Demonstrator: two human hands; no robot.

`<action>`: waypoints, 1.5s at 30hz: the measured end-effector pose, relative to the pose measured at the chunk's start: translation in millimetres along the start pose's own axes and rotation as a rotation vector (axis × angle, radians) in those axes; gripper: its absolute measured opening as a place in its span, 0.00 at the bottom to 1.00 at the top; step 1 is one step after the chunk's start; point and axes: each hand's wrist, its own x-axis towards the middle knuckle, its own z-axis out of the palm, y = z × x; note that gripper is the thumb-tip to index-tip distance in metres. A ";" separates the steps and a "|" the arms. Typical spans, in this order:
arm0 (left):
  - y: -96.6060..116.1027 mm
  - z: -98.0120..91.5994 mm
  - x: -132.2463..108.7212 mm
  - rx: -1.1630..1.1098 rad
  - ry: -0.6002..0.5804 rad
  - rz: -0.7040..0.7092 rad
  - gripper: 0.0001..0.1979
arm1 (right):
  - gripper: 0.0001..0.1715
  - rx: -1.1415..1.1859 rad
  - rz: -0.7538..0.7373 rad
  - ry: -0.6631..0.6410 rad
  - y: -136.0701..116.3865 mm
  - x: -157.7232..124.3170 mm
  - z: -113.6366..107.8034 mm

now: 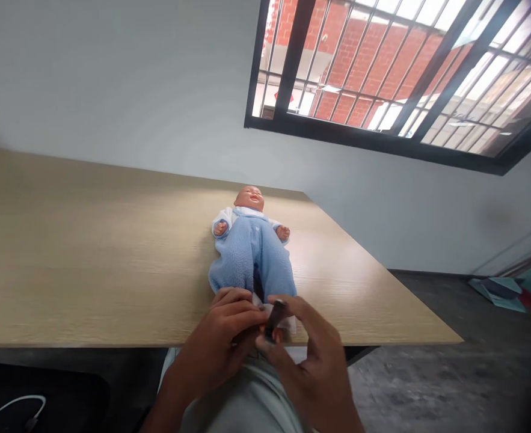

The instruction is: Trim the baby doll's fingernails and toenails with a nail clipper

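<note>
A baby doll (254, 246) in a light-blue fleece romper with white sleeves lies on its back on the wooden table (112, 258). Its head points away from me and its legs come toward the near edge. My left hand (229, 331) is closed around the doll's foot, most of which the fingers hide. Between thumb and index finger, my right hand (310, 355) pinches a small dark, shiny nail clipper (274, 319), somewhat blurred. The clipper is close to the doll's toes and my left fingertips. White cloth shows around the doll's lower legs.
The table's near edge runs just below the doll's feet, and its right edge slants away toward the wall. A barred window (382, 66) is above. At left below the table is a black seat (35, 397) with a white cable; teal items (500, 293) lie on the floor at right.
</note>
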 end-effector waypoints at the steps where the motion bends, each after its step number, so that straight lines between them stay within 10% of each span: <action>1: 0.1 0.8 0.0 0.019 0.006 0.001 0.08 | 0.17 0.017 -0.005 0.021 -1.2 7.6 -6.8; 5: -1.7 5.4 -2.7 0.064 0.009 -0.020 0.09 | 0.15 0.112 -0.011 -0.077 11.1 74.6 -17.3; 11: -6.9 9.5 -7.9 0.076 -0.024 -0.082 0.11 | 0.18 0.626 0.202 -0.526 80.0 196.6 36.5; 18: -9.3 8.0 -4.3 0.042 -0.066 -0.081 0.13 | 0.13 0.752 0.256 -0.834 127.3 204.9 69.4; 23: -0.1 -2.0 -0.5 -0.037 -0.043 -0.085 0.11 | 0.15 0.808 0.260 -0.771 141.4 198.3 69.4; 27: -0.8 -45.8 15.5 0.021 -0.053 0.045 0.11 | 0.15 0.805 0.235 -0.744 144.9 197.3 69.3; 33: -61.0 -110.8 85.9 0.517 -0.157 -0.313 0.07 | 0.17 0.767 0.154 -0.623 139.0 201.5 65.0; 39: -122.1 -102.5 115.3 0.523 -0.219 -0.312 0.11 | 0.20 0.642 0.047 -0.364 145.0 211.6 71.9; 45: -130.6 -83.9 104.8 0.512 0.035 -0.262 0.14 | 0.24 0.537 0.003 -0.332 145.9 202.7 74.1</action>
